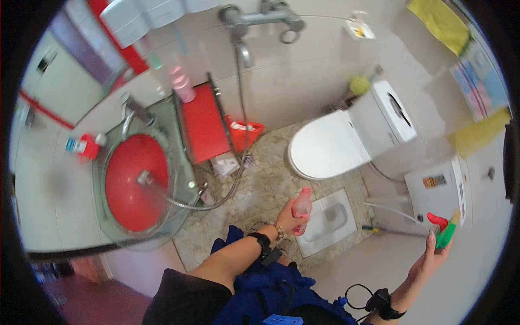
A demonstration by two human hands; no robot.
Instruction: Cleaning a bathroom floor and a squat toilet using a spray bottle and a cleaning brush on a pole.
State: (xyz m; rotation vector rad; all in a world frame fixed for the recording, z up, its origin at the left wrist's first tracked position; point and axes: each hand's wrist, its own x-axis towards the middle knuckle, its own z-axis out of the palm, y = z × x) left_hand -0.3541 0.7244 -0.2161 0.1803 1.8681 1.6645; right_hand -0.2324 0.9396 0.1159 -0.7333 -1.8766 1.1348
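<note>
The red sink [135, 181] is far left of the toilet [330, 149]. The left hand [287, 219] is wrapped around a pink bottle [301, 208], just below the toilet. Further right of the toilet, the right hand [430, 257] holds a green spray bottle [445, 230] with closed fingers.

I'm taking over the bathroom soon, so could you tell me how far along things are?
Done: nothing visibly; the toilet lid is shut and the red sink sits untouched. In hand: the left hand holds a pink bottle, the right hand a green spray bottle. Left: no surface shows foam or wiping yet.
</note>
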